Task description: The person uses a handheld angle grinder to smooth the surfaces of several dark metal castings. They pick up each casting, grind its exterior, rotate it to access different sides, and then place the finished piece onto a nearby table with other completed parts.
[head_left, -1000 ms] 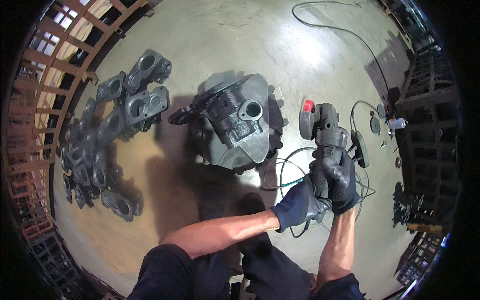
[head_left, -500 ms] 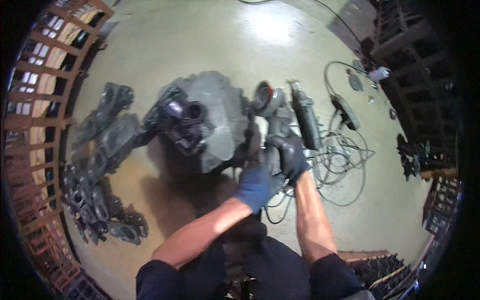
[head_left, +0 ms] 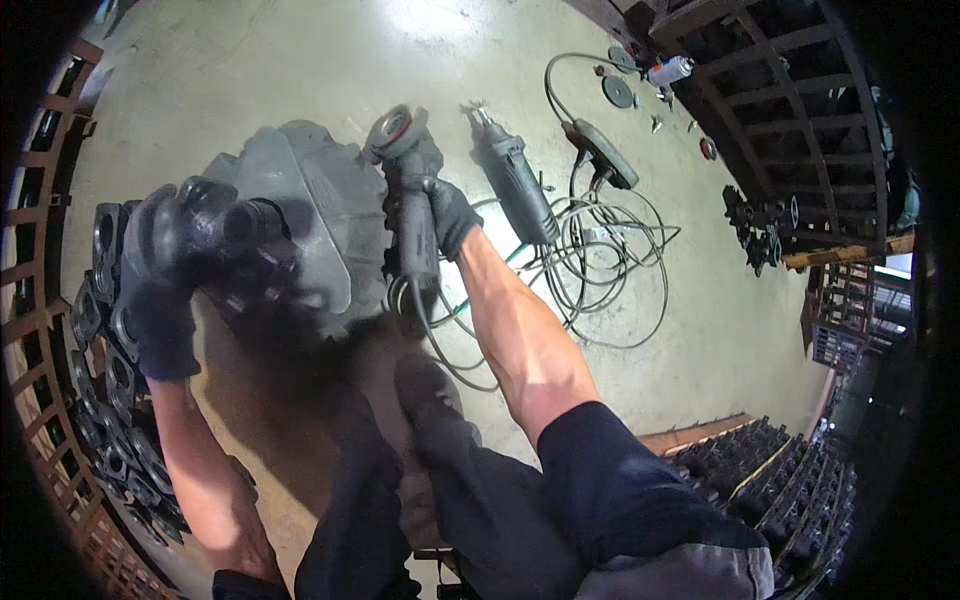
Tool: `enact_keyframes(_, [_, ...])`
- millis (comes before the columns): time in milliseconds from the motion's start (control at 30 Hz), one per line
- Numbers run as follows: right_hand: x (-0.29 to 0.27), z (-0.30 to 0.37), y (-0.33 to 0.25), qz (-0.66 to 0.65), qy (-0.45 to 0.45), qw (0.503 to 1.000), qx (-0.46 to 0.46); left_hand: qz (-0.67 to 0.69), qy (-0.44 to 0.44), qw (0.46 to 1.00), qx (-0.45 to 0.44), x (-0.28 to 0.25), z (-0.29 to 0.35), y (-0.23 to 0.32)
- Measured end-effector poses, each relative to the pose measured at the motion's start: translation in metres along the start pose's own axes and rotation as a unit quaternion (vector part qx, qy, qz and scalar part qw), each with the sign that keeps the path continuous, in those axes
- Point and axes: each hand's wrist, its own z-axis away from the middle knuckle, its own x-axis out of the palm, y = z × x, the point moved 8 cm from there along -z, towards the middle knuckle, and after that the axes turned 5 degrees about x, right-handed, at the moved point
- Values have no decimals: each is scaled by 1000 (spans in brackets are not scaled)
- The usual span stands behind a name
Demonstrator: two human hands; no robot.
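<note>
An angle grinder (head_left: 415,235) with a red-ringed disc at its far end is held in my gloved right hand (head_left: 452,215), fingers closed round its body. To the left, my gloved left hand (head_left: 160,245) grips the left end of a dark metal casting (head_left: 255,235) that has a round pipe-like opening; the fingers are slightly blurred. The casting lies on a wide support with a grey sheet-like cover (head_left: 310,215). Right of the grinder, a second power tool (head_left: 520,185), long and straight-bodied, rests on the floor.
Coiled cables (head_left: 620,260) and a power strip (head_left: 605,155) lie on the right. Beyond them are a spray can (head_left: 670,70) and loose discs (head_left: 617,92). Dark castings (head_left: 115,380) are stacked on the left. Slatted metal crates (head_left: 790,110) flank the floor; more parts (head_left: 770,480) fill the lower right.
My left hand has left the grinder and moved left onto the casting. My right hand keeps the grinder, now held beside the cover. The view has shifted, so floor things appear further left.
</note>
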Motion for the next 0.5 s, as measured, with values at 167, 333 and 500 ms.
enact_keyframes(167, [-12, 7, -16, 331, 126, 934, -53, 185, -67, 980, 37, 33, 19, -46])
enact_keyframes(333, [-2, 72, -49, 624, 265, 734, -43, 77, -127, 978, 143, 20, 5, -30])
enact_keyframes(500, [-91, 218, -48, 661, 408, 627, -62, 200, -184, 962, -17, 38, -2, -24])
